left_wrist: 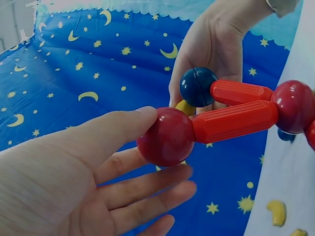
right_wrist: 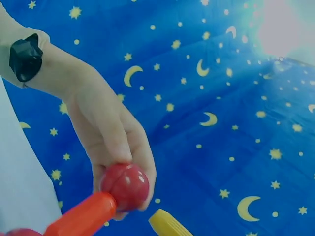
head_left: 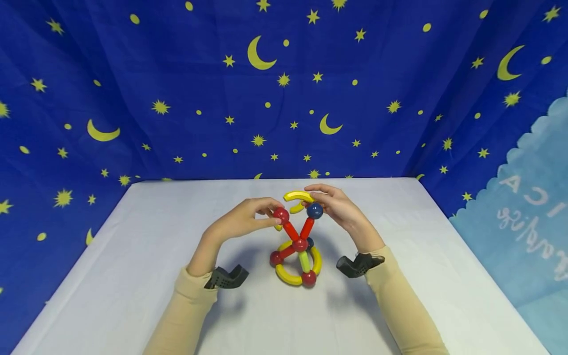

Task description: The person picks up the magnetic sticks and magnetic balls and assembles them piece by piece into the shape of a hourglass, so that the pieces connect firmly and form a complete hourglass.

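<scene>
A magnetic ball-and-rod structure stands on the table. Its upper red ball (head_left: 281, 215) is pinched between the thumb and fingers of my left hand (head_left: 241, 217); the left wrist view shows the thumb on top of this ball. My right hand (head_left: 339, 204) is beside the upper blue ball (head_left: 314, 211) and holds a curved yellow rod (head_left: 298, 196), whose free end points left toward the red ball. Two straight red rods (head_left: 306, 229) run down from these balls to a middle red ball (head_left: 300, 245). The right fingertips are partly hidden behind the blue ball.
Below, curved yellow rods (head_left: 288, 275) and red balls (head_left: 308, 279) form a ring on the white table (head_left: 146, 256), with a green rod (head_left: 303, 262) rising from it. Loose yellow pieces (left_wrist: 276, 212) lie on the table behind. A starry blue curtain (head_left: 199, 88) surrounds the table.
</scene>
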`<state>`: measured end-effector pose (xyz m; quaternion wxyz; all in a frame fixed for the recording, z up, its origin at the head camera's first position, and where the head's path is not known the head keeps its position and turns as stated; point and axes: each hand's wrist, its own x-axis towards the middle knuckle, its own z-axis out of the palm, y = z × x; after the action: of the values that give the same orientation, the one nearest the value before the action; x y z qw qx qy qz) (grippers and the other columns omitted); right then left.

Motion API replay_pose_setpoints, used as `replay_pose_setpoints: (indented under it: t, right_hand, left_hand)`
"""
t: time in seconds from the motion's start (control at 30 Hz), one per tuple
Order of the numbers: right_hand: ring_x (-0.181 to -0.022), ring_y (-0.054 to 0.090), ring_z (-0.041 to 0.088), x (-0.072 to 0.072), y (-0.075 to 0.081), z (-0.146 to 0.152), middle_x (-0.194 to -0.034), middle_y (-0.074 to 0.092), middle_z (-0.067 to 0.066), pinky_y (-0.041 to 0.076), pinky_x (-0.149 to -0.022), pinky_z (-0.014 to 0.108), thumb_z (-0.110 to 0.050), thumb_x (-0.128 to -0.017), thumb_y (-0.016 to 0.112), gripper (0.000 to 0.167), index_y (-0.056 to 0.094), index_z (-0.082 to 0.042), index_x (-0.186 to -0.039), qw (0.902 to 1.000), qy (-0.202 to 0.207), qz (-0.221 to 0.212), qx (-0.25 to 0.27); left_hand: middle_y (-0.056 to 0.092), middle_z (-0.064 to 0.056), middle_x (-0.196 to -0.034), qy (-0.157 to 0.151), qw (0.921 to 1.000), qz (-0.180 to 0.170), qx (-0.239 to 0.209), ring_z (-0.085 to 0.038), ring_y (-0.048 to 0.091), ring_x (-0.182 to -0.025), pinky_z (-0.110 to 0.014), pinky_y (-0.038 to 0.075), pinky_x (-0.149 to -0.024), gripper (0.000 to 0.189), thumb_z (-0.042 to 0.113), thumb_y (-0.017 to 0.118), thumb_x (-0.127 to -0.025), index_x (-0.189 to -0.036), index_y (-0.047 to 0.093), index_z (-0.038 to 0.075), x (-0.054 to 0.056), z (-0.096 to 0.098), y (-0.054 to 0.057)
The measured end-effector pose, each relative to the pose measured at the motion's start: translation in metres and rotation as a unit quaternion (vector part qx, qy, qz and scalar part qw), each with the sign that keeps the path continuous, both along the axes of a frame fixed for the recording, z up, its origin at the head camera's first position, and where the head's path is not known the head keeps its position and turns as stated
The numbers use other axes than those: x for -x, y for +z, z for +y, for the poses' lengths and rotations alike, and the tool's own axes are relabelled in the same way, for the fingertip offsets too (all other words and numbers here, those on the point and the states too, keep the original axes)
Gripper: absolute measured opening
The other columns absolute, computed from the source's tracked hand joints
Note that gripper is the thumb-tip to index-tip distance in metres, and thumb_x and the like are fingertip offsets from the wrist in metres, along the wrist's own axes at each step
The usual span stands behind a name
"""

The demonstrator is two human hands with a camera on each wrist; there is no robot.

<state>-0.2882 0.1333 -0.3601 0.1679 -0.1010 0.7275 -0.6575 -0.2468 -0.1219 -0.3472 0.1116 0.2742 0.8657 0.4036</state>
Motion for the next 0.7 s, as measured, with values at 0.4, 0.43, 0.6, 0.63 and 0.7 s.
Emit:
replay_pose_setpoints:
  t: [0.4, 0.43, 0.6, 0.63, 0.7]
  right_hand:
    - [-0.080, 0.066, 0.009, -0.0062, 0.0003, -0.0061, -0.083, 0.069, -0.003, 0.052, -0.082, 0.026, -0.017, -0.100, 0.044, 0.038, 0.051, 0.007, -0.128, 0.9997, 0.024, 0.005, -0.003]
    - [-0.079, 0.065, 0.009, -0.0059, -0.0003, -0.0057, -0.081, 0.069, -0.003, 0.052, -0.082, 0.025, -0.016, -0.100, 0.044, 0.038, 0.051, 0.008, -0.128, 0.9996, 0.029, 0.005, -0.004]
    - [-0.075, 0.065, 0.007, -0.0027, -0.0043, -0.0033, -0.080, 0.069, -0.003, 0.054, -0.082, 0.026, -0.016, -0.099, 0.043, 0.041, 0.050, 0.012, -0.127, 0.9988, 0.049, -0.001, -0.011]
    - [-0.074, 0.066, 0.007, -0.0023, -0.0052, -0.0026, -0.081, 0.070, -0.002, 0.055, -0.082, 0.026, -0.016, -0.098, 0.042, 0.041, 0.050, 0.013, -0.127, 0.9987, 0.051, -0.001, -0.010]
    - [-0.074, 0.066, 0.006, -0.0018, -0.0061, -0.0021, -0.083, 0.070, -0.001, 0.055, -0.083, 0.027, -0.015, -0.098, 0.042, 0.042, 0.050, 0.014, -0.127, 0.9986, 0.053, -0.002, -0.006]
  left_hand:
    - [0.069, -0.005, -0.107, 0.006, 0.9995, 0.027, -0.012, -0.019, 0.064, -0.101, -0.053, 0.045, -0.097, 0.050, 0.026, 0.067, -0.089, -0.131, 0.045, 0.012, 0.0014, 0.0003, 0.0014]
    - [0.070, -0.005, -0.106, 0.005, 0.9995, 0.028, -0.011, -0.018, 0.064, -0.101, -0.053, 0.045, -0.097, 0.053, 0.026, 0.067, -0.089, -0.133, 0.043, 0.012, 0.0016, 0.0002, 0.0018]
    - [0.069, -0.006, -0.108, 0.000, 0.9997, 0.025, 0.007, -0.021, 0.062, -0.105, -0.052, 0.045, -0.098, 0.059, 0.026, 0.066, -0.090, -0.141, 0.041, 0.011, -0.0007, -0.0020, 0.0042]
    - [0.068, -0.006, -0.109, -0.002, 0.9997, 0.023, 0.009, -0.021, 0.061, -0.106, -0.051, 0.045, -0.098, 0.057, 0.026, 0.065, -0.090, -0.140, 0.044, 0.011, -0.0013, -0.0025, 0.0044]
    - [0.068, -0.006, -0.111, -0.006, 0.9998, 0.019, 0.011, -0.022, 0.060, -0.108, -0.051, 0.045, -0.098, 0.052, 0.026, 0.065, -0.091, -0.137, 0.049, 0.010, -0.0022, -0.0032, 0.0048]
